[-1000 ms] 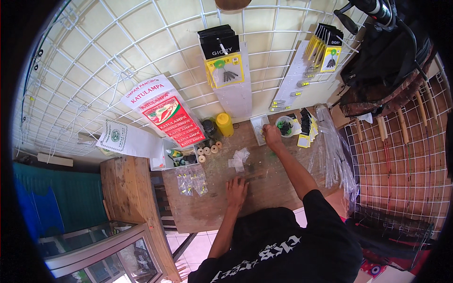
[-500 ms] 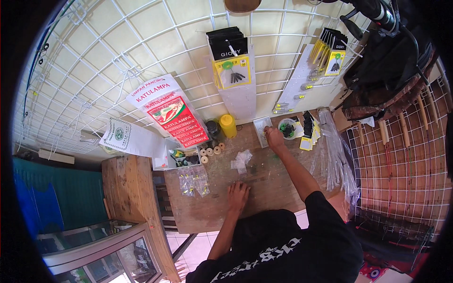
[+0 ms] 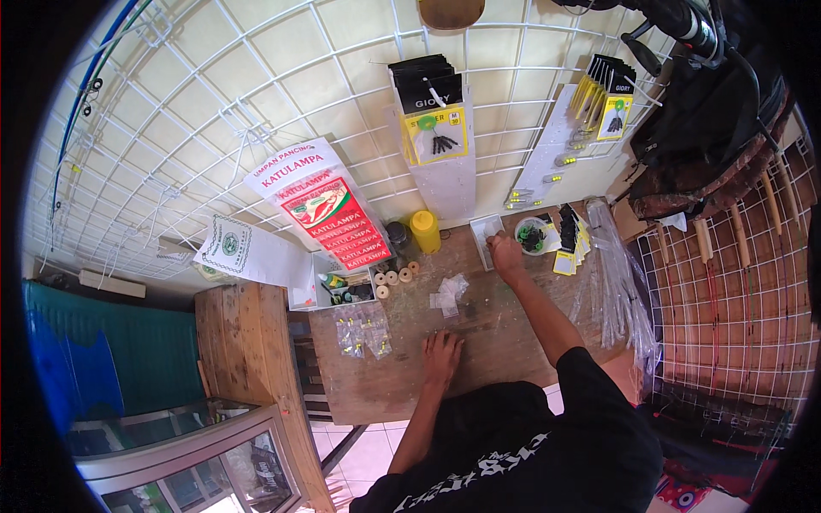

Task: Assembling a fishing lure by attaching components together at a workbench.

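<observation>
My left hand [image 3: 442, 355] lies palm down on the wooden table, fingers stretched out and apart, holding nothing. Just beyond it are small clear plastic bags [image 3: 448, 295]. At the far side my right hand [image 3: 506, 256] dips its fingertips into a narrow white box [image 3: 487, 228]. Its fingers are drawn together in a pinch; whatever is between them is too small or hidden to make out. Right beside that hand stands a round tub [image 3: 532, 235] of black and green pieces. Yellow-and-black packets [image 3: 570, 248] lie fanned out to its right.
Filled small bags [image 3: 363, 333], wooden rings [image 3: 392, 278] and a white bin [image 3: 302, 295] occupy the table's left part. A yellow bottle [image 3: 424, 232] stands at the back. Long clear plastic sleeves [image 3: 614, 286] lie along the right edge. A white wire grid [image 3: 333, 81] with hanging packets rises behind.
The whole view has shifted slightly, so everything appears a little farther right and lower. My right hand remains at the white box, and my left hand still rests on the table.
</observation>
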Demonstrator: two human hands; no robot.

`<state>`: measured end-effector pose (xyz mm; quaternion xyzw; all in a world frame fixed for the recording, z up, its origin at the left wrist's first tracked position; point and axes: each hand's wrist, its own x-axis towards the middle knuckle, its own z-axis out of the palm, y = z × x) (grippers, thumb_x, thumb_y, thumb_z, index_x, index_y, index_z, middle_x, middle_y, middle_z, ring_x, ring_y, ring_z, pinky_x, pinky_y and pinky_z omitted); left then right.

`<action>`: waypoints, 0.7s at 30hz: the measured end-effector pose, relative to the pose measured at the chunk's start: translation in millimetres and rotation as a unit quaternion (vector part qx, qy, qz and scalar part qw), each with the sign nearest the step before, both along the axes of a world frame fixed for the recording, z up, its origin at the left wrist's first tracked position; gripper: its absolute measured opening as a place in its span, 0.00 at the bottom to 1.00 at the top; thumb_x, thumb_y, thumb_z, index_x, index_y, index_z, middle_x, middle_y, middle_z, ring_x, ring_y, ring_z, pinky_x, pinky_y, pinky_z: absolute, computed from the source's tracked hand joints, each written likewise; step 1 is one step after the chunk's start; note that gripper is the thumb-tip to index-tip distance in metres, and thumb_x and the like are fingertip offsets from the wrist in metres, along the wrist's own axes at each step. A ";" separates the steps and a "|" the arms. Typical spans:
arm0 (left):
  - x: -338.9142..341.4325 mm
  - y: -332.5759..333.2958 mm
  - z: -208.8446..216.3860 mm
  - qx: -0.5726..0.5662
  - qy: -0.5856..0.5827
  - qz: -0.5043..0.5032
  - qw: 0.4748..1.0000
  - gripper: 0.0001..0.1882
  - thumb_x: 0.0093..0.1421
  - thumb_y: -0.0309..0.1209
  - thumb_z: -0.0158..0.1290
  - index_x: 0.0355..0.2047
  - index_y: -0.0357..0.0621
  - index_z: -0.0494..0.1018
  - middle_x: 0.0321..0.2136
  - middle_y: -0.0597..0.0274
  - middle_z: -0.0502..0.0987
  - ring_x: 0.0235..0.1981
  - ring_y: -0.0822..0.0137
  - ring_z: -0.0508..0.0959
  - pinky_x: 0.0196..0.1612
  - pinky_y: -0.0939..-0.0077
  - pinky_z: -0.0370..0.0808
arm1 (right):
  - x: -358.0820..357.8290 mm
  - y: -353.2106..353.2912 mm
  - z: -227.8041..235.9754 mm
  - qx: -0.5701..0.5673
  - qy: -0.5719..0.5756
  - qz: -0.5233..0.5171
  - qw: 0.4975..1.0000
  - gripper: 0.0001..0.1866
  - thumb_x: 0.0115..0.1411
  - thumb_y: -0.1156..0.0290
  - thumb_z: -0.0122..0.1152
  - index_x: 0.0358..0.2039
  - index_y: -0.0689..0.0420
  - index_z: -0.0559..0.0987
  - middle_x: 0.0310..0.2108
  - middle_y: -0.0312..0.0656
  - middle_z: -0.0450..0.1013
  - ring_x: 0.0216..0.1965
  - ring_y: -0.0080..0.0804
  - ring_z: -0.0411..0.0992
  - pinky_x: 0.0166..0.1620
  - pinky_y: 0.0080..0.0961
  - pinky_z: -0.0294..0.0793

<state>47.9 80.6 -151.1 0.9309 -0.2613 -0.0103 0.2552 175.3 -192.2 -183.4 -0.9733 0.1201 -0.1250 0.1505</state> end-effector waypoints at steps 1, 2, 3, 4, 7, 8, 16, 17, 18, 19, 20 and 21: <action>-0.7 0.6 -0.4 -0.001 0.011 0.007 1.000 0.10 0.56 0.36 0.55 0.36 0.47 0.76 0.40 0.58 0.74 0.42 0.56 0.73 0.47 0.61 0.65 | -0.1 1.8 1.3 0.007 -0.004 -0.006 1.000 0.07 0.55 0.70 0.55 0.31 0.52 0.82 0.31 0.48 0.74 0.30 0.48 0.75 0.32 0.42 0.74; -1.2 1.1 -0.9 -0.003 0.022 0.014 1.000 0.10 0.57 0.37 0.55 0.36 0.47 0.76 0.39 0.57 0.74 0.43 0.57 0.73 0.47 0.62 0.65 | 0.2 3.3 2.8 0.014 -0.008 -0.011 1.000 0.08 0.56 0.71 0.53 0.31 0.52 0.81 0.30 0.49 0.74 0.29 0.48 0.75 0.30 0.42 0.74; -1.1 1.6 -1.5 -0.002 0.022 0.015 1.000 0.10 0.57 0.37 0.55 0.36 0.47 0.76 0.39 0.57 0.74 0.43 0.57 0.73 0.47 0.62 0.65 | 1.2 4.7 4.3 0.015 -0.008 -0.010 1.000 0.08 0.56 0.71 0.53 0.31 0.52 0.81 0.30 0.49 0.74 0.29 0.48 0.75 0.30 0.42 0.74; -1.8 1.3 -1.4 -0.004 0.020 0.014 1.000 0.10 0.57 0.37 0.55 0.36 0.47 0.76 0.39 0.58 0.74 0.42 0.57 0.73 0.47 0.62 0.65 | 0.0 4.8 5.2 -0.004 -0.005 -0.010 1.000 0.07 0.56 0.71 0.53 0.30 0.53 0.80 0.30 0.49 0.74 0.28 0.48 0.75 0.29 0.41 0.74; -3.3 1.3 -0.3 -0.011 0.015 0.015 1.000 0.10 0.57 0.37 0.55 0.35 0.47 0.76 0.39 0.59 0.74 0.42 0.57 0.74 0.47 0.63 0.65 | -3.8 5.0 7.7 -0.023 -0.011 0.000 1.000 0.06 0.56 0.71 0.52 0.30 0.54 0.78 0.30 0.49 0.74 0.27 0.49 0.75 0.28 0.42 0.74; -3.3 1.2 0.4 -0.016 0.011 0.017 1.000 0.10 0.57 0.38 0.54 0.35 0.47 0.76 0.39 0.60 0.74 0.41 0.57 0.74 0.47 0.63 0.65 | -4.3 5.1 8.5 -0.025 -0.020 0.011 0.999 0.05 0.55 0.72 0.52 0.30 0.54 0.77 0.30 0.50 0.74 0.27 0.50 0.75 0.28 0.42 0.74; -3.2 -3.9 8.1 -0.043 0.018 0.031 0.998 0.10 0.54 0.35 0.58 0.34 0.45 0.77 0.36 0.58 0.75 0.39 0.56 0.75 0.44 0.64 0.66 | -6.0 1.2 14.5 0.080 -0.040 -0.033 0.995 0.05 0.53 0.73 0.58 0.31 0.56 0.79 0.29 0.46 0.77 0.28 0.46 0.76 0.30 0.35 0.75; -3.1 -4.5 9.1 -0.044 0.022 0.037 0.998 0.10 0.54 0.35 0.59 0.34 0.45 0.77 0.36 0.58 0.75 0.38 0.56 0.75 0.44 0.64 0.66 | -5.9 -1.2 15.8 0.135 -0.052 -0.035 0.989 0.06 0.52 0.74 0.61 0.32 0.56 0.80 0.29 0.45 0.78 0.28 0.45 0.77 0.30 0.32 0.75; -2.7 -5.1 10.1 -0.045 0.022 0.036 0.998 0.10 0.54 0.35 0.59 0.34 0.45 0.77 0.36 0.58 0.75 0.38 0.56 0.75 0.44 0.64 0.66 | -4.5 -3.7 17.2 0.133 -0.052 -0.036 0.989 0.06 0.52 0.74 0.61 0.32 0.56 0.80 0.29 0.45 0.78 0.28 0.45 0.77 0.30 0.32 0.75; -2.1 -6.9 12.0 -0.047 0.043 0.047 0.997 0.10 0.55 0.36 0.57 0.35 0.45 0.77 0.36 0.58 0.76 0.39 0.56 0.75 0.45 0.64 0.66 | -3.4 -9.4 15.6 0.200 -0.086 -0.031 0.976 0.06 0.50 0.73 0.64 0.31 0.56 0.80 0.27 0.44 0.78 0.28 0.40 0.77 0.31 0.31 0.75; -1.3 -9.7 14.2 -0.048 0.064 0.058 0.995 0.11 0.56 0.37 0.56 0.35 0.46 0.77 0.37 0.59 0.76 0.39 0.56 0.75 0.46 0.64 0.65 | -3.5 -15.9 14.3 0.264 -0.121 -0.027 0.956 0.07 0.49 0.71 0.67 0.31 0.56 0.81 0.25 0.43 0.78 0.28 0.35 0.77 0.31 0.29 0.75; -0.6 -13.3 15.9 -0.050 0.065 0.054 0.995 0.11 0.56 0.37 0.56 0.35 0.46 0.77 0.37 0.59 0.76 0.39 0.56 0.75 0.46 0.64 0.65 | -5.5 -23.8 13.5 0.261 -0.122 -0.030 0.957 0.07 0.49 0.71 0.67 0.31 0.56 0.81 0.25 0.43 0.78 0.28 0.35 0.77 0.31 0.29 0.75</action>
